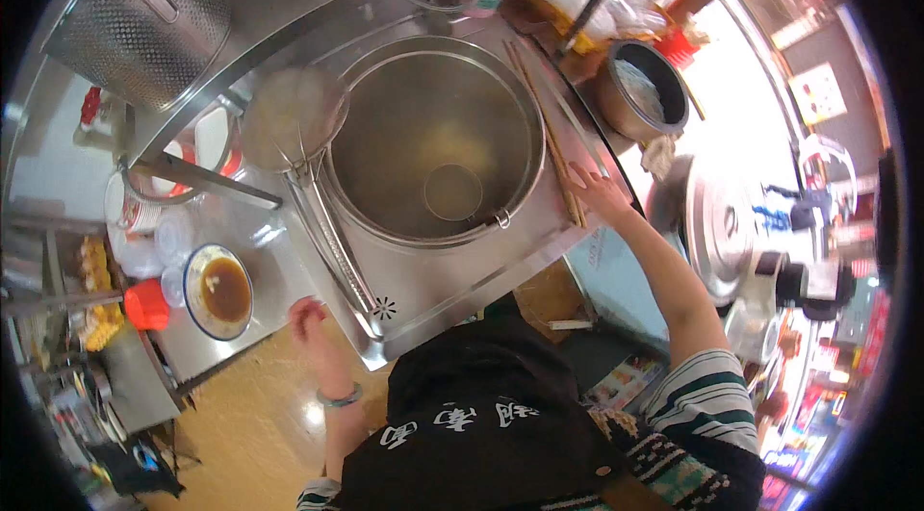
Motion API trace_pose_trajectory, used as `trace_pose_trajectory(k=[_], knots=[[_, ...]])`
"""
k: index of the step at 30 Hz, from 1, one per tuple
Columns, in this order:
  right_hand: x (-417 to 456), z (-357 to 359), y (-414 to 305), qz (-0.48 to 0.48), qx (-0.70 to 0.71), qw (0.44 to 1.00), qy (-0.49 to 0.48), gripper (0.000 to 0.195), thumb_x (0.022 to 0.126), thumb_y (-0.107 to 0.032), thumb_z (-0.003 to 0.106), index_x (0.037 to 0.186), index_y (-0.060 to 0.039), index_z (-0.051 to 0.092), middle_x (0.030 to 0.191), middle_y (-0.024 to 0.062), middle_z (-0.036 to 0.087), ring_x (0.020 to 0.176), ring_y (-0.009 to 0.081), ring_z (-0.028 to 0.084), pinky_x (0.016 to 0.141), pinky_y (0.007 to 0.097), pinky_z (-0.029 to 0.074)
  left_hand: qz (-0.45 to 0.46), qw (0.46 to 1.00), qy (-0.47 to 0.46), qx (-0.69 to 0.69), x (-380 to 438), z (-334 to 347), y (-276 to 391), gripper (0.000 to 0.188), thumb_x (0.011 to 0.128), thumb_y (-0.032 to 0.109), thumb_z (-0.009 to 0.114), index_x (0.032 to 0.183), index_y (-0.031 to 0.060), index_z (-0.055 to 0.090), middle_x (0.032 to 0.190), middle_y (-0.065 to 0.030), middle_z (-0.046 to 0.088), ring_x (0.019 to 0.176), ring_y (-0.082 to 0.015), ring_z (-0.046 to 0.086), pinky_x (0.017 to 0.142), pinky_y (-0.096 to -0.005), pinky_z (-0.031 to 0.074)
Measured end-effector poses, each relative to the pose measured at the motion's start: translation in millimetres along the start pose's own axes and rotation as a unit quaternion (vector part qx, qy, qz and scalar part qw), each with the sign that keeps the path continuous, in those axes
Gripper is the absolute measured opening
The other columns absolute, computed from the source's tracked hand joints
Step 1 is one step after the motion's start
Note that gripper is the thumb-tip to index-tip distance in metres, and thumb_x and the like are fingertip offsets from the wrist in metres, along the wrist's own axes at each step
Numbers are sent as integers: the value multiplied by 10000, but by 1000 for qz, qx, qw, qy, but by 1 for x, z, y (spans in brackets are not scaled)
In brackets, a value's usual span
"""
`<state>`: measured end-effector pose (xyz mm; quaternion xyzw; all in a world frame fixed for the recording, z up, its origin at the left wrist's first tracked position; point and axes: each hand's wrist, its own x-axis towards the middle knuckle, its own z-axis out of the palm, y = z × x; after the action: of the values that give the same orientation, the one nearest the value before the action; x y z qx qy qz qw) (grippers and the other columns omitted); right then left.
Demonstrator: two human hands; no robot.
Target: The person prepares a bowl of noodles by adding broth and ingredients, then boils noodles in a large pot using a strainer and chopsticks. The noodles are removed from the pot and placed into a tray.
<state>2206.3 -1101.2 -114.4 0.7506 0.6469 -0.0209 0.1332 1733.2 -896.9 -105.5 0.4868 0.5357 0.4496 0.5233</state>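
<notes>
A large round steel pot [368, 215] of cloudy liquid is set into the steel counter before me. A small pale ring [452, 192], which I cannot identify, shows in the liquid. My right hand [599, 195] is at the counter's right side, fingers spread beside long wooden chopsticks [552, 143]; I cannot tell whether the fingertips touch them. Blurred and loosely curled, my left hand [310, 316] hangs off the counter's front left with nothing visible in it. Near it lies the handle of a wire strainer [336, 251], whose round head rests left of the pot.
On the left side counter stand a bowl [225, 289] of brown liquid, a red cup [147, 304] and plastic tubs. A perforated steel basket [148, 27] sits on the raised ledge. A dark pot [639, 89] and a large lidded pot [711, 229] are at right.
</notes>
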Motion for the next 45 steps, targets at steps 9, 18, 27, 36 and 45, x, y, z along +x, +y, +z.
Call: trace_pose_trajectory(k=[9,18,27,36,45], knots=[[74,-43,-76,-131,300,944,-22,300,768,-316,558,963,-93,604,927,146,590,957,302,527,788,401,442,-65,991,-115,33,-87,139,12,156,801,-28,489,924,27,568,808,-27,566,701,-98,505,663,-225,418],[129,-43,-98,-74,304,888,-336,308,623,-291,619,871,-113,576,835,116,608,838,288,587,701,399,458,43,965,-203,157,-86,222,31,208,748,-19,536,950,22,562,841,-89,574,681,-170,562,594,-259,449],[153,-71,-95,44,351,926,-132,148,648,-141,571,785,-85,579,803,128,613,806,305,585,687,389,461,37,973,-180,143,-56,236,27,306,718,-24,537,1019,28,518,904,-103,580,717,-207,587,640,-304,465],[143,-92,-92,60,430,901,-23,96,680,-120,595,746,-82,536,687,107,598,677,286,585,613,371,455,-15,983,-105,147,-45,167,33,211,762,-31,514,961,19,564,844,-92,617,723,-167,586,640,-263,462],[168,-29,-101,18,443,896,-2,78,667,-40,565,742,-57,553,695,120,601,627,270,581,578,345,452,-30,991,-68,113,-29,146,39,178,779,-30,506,941,4,569,819,-69,617,710,-126,565,636,-231,441]])
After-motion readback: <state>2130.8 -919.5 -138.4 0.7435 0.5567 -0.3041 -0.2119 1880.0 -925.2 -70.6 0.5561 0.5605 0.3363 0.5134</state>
